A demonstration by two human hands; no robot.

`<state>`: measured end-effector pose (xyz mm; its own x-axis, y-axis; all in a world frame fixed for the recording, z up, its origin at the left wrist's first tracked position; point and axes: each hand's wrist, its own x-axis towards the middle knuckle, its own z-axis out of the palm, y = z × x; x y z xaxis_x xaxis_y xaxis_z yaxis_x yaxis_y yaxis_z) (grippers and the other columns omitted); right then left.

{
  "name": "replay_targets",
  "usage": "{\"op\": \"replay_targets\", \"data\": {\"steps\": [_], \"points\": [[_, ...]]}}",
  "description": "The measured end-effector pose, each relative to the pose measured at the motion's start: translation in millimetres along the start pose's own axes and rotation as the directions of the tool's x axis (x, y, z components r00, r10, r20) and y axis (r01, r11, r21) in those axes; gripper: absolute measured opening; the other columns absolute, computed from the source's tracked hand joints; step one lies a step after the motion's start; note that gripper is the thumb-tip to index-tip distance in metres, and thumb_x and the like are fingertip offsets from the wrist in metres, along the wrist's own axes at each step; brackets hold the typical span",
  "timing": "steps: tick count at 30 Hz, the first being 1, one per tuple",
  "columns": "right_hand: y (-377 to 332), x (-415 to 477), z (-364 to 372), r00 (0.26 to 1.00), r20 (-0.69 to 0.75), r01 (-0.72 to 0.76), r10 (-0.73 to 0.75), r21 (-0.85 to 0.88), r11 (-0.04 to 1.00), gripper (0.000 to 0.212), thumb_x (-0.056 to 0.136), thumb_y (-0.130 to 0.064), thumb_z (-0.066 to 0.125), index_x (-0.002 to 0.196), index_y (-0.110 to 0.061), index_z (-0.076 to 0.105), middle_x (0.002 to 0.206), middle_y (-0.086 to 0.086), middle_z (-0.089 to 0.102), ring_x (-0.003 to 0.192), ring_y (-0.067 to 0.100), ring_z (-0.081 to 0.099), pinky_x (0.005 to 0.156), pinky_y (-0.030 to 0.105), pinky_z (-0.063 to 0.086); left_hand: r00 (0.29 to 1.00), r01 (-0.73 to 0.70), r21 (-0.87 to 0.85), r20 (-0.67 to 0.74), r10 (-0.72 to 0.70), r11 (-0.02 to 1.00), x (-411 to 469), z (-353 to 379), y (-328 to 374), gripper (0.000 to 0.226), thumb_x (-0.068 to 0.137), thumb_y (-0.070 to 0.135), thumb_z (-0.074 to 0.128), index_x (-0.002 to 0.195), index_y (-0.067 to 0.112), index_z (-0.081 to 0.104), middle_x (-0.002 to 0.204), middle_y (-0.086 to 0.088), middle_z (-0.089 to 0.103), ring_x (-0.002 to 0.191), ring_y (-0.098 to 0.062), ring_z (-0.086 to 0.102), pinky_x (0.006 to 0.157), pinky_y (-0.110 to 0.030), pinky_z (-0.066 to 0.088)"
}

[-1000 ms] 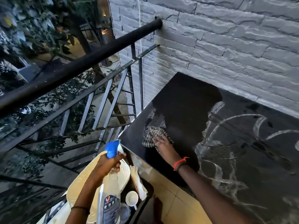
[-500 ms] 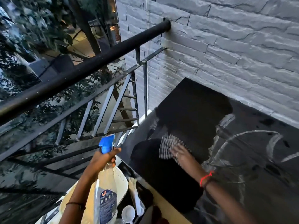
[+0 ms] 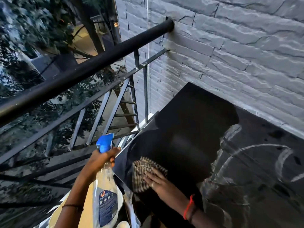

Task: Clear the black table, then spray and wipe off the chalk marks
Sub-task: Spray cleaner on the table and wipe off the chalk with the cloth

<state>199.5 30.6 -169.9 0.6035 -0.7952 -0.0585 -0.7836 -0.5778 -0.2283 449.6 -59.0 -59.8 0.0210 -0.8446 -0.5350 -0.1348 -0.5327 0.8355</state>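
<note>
Right hand (image 3: 158, 180) is flat and open, palm pressing a checkered cloth (image 3: 143, 171) onto the black tabletop (image 3: 189, 129) near its left edge. That side looks clean and dark; chalk marks (image 3: 256, 162) cover the right side. Left hand (image 3: 102, 159) grips a spray bottle (image 3: 105, 195) just off the tabletop's edge, by the railing (image 3: 98, 66).

Black table (image 3: 189, 129) half clean; chalk marks (image 3: 256, 155) right; checked cloth (image 3: 141, 171) flat.

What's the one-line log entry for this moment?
phase: wiping | right hand: flat on checked cloth | left hand: holds spray bottle | table: left clean, chalk marks right
</note>
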Motion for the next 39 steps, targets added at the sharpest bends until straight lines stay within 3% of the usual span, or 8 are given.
{"op": "replay_targets", "data": {"steps": [3, 7, 10, 17, 24, 32, 36, 39], "points": [[62.7, -15.4, -5.4, 1.000, -0.003, -0.019, 0.019, -0.071, 0.997, 0.057, 0.072, -0.007, 0.036, 0.124, -0.015, 0.059, 0.130, -0.001, 0.058, 0.130, 0.020, 0.037, 0.117, 0.023, 0.003, 1.000, -0.004, -0.010, -0.018, 0.004, 1.000, 8.1, -3.3, 5.0, 0.036, 0.065, 0.039, 0.079, 0.065, 0.014, 0.054, 0.054, -0.007, 0.051, 0.049, -0.021, 0.048, 0.058, -0.033, 0.042], [152.6, 32.5, -47.9, 0.987, 0.034, -0.151, 0.159, -0.169, 0.974, 0.048, 0.075, -0.006, 0.037, 0.114, -0.004, 0.065, 0.117, 0.009, 0.066, 0.118, 0.021, 0.054, 0.114, 0.027, 0.011, 1.000, 0.004, -0.014, -0.016, -0.004, 1.000, 11.5, -7.7, 3.8, 0.032, 0.076, 0.035, 0.078, 0.065, 0.016, 0.055, 0.057, -0.008, 0.054, 0.057, -0.025, 0.051, 0.062, -0.039, 0.044], [185.9, 92.3, -61.2, 0.955, -0.020, -0.296, 0.295, -0.091, 0.951, 0.043, 0.089, -0.004, 0.045, 0.132, -0.003, 0.050, 0.137, 0.013, 0.051, 0.132, 0.020, 0.042, 0.115, 0.027, 0.007, 1.000, -0.011, -0.006, -0.028, 0.011, 1.000, 13.9, -7.9, 0.5, 0.029, 0.081, 0.029, 0.074, 0.068, 0.014, 0.054, 0.055, -0.006, 0.053, 0.055, -0.023, 0.051, 0.060, -0.036, 0.044], [79.7, 160.3, -29.0, 0.978, -0.132, -0.149, 0.163, 0.112, 0.982, 0.042, 0.072, 0.013, 0.049, 0.109, 0.002, 0.065, 0.123, 0.016, 0.060, 0.124, 0.036, 0.047, 0.113, 0.038, 0.028, 0.998, 0.001, -0.037, -0.059, -0.003, 0.999, 18.7, -16.6, 0.2, 0.025, 0.081, 0.026, 0.075, 0.080, 0.012, 0.054, 0.053, -0.003, 0.052, 0.050, -0.018, 0.050, 0.055, -0.030, 0.045], [-28.5, 35.4, 26.0, 0.995, -0.004, 0.104, -0.105, 0.144, 0.984, 0.047, 0.087, -0.017, 0.033, 0.127, -0.014, 0.056, 0.139, 0.003, 0.050, 0.136, 0.024, 0.034, 0.113, 0.029, 0.024, 0.997, -0.041, -0.048, -0.062, 0.038, 0.998, 18.9, -22.6, 6.8, 0.025, 0.083, 0.021, 0.071, 0.073, 0.012, 0.051, 0.051, -0.002, 0.049, 0.046, -0.017, 0.048, 0.052, -0.029, 0.041], [92.3, 29.6, 9.6, 0.982, -0.042, -0.182, 0.182, 0.015, 0.983, 0.054, 0.073, 0.001, 0.058, 0.127, -0.007, 0.055, 0.128, 0.006, 0.059, 0.126, 0.021, 0.048, 0.117, 0.021, 0.001, 0.998, -0.057, -0.026, -0.025, 0.057, 0.998, 9.6, -29.6, -2.4, 0.024, 0.085, 0.021, 0.070, 0.073, 0.013, 0.050, 0.050, -0.001, 0.049, 0.045, -0.014, 0.048, 0.048, -0.025, 0.043], [60.5, 98.9, 0.1, 0.956, -0.022, -0.291, 0.294, 0.094, 0.952, 0.048, 0.076, 0.008, 0.047, 0.121, -0.003, 0.060, 0.131, 0.012, 0.056, 0.129, 0.030, 0.044, 0.116, 0.021, 0.004, 0.999, -0.049, -0.025, 0.003, 0.049, 0.998, 1.8, -35.2, -13.2, 0.024, 0.083, 0.025, 0.072, 0.081, 0.012, 0.053, 0.054, -0.002, 0.052, 0.052, -0.017, 0.051, 0.058, -0.031, 0.045], [-4.9, 128.6, -6.8, 0.985, -0.062, -0.164, 0.161, -0.035, 0.986, 0.048, 0.078, -0.001, 0.030, 0.112, 0.000, 0.064, 0.132, 0.014, 0.055, 0.133, 0.032, 0.036, 0.117, 0.032, 0.013, 0.999, -0.050, -0.020, 0.019, 0.051, 0.999, -4.6, -36.3, -19.0, 0.025, 0.083, 0.026, 0.073, 0.079, 0.012, 0.053, 0.055, -0.002, 0.052, 0.052, -0.018, 0.051, 0.058, -0.032, 0.045]]}}
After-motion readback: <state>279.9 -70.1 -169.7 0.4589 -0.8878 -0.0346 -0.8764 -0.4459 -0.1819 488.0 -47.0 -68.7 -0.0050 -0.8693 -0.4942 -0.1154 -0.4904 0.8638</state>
